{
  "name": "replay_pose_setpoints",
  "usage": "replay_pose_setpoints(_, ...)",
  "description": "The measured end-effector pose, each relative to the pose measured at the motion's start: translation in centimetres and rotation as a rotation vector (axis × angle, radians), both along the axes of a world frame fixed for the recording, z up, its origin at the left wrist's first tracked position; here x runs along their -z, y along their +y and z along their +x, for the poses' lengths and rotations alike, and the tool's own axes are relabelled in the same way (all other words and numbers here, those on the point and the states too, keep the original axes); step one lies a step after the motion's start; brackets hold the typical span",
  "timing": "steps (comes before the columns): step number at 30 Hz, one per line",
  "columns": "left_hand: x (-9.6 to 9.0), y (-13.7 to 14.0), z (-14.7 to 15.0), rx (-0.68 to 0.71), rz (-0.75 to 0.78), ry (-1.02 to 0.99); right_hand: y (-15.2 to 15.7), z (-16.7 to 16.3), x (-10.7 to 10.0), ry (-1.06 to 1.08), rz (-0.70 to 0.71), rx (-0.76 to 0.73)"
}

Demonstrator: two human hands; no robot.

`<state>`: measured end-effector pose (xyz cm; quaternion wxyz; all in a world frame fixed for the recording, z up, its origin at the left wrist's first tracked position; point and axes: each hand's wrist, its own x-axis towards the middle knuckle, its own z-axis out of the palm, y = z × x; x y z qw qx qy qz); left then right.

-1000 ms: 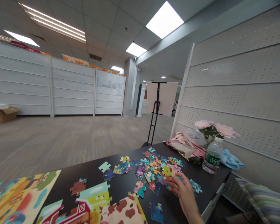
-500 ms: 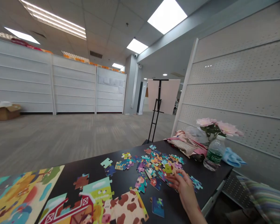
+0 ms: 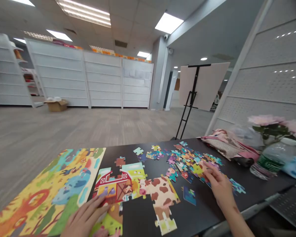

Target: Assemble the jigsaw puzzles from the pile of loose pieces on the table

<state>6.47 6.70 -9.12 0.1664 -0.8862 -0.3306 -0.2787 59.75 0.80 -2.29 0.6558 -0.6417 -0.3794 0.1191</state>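
My right hand point(image 3: 218, 182) is closed at the fingertips on a yellow-green and beige puzzle piece point(image 3: 197, 169), at the near edge of a heap of loose puzzle pieces point(image 3: 184, 158). Fingers stretched out, my left hand point(image 3: 87, 215) lies over the lower left of a partly joined farm puzzle point(image 3: 117, 187). That puzzle shows a red barn, a farmer and a spotted cow point(image 3: 162, 189); my left hand covers some of its lower-left part. A single dark blue piece point(image 3: 189, 195) lies between the cow and my right hand.
A finished-looking animal puzzle point(image 3: 64, 187) covers the left of the black table point(image 3: 135, 215). A pink cloth bag point(image 3: 227, 144), a water bottle point(image 3: 271, 161) and pink flowers point(image 3: 266, 120) stand at the right. An easel point(image 3: 189, 102) is beyond the table.
The view has turned left and down, so more of both puzzles shows. My left hand has come into view over the farm puzzle. My right hand stays by the heap with its piece.
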Motion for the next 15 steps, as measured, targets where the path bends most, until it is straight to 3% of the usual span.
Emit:
replay_pose_setpoints(3,-1.3,-0.8,0.5,-0.027,-0.039,0.008,-0.5,-2.9,-0.5,-0.080,-0.057,-0.114)
replay_pose_setpoints(6,-2.8,-1.6,0.9,-0.076,-0.158,0.024,-1.2,-8.7,-0.6,-0.119,-0.167,-0.383)
replay_pose_setpoints(10,-3.6,-2.1,1.3,-0.061,-0.204,-0.005,-1.3,-16.4,-0.8,-0.339,-0.363,-0.686)
replay_pose_setpoints(15,-3.5,-2.3,1.8,-0.110,-0.293,-0.058,-0.5,-19.3,-1.4,-0.737,-0.401,-0.641)
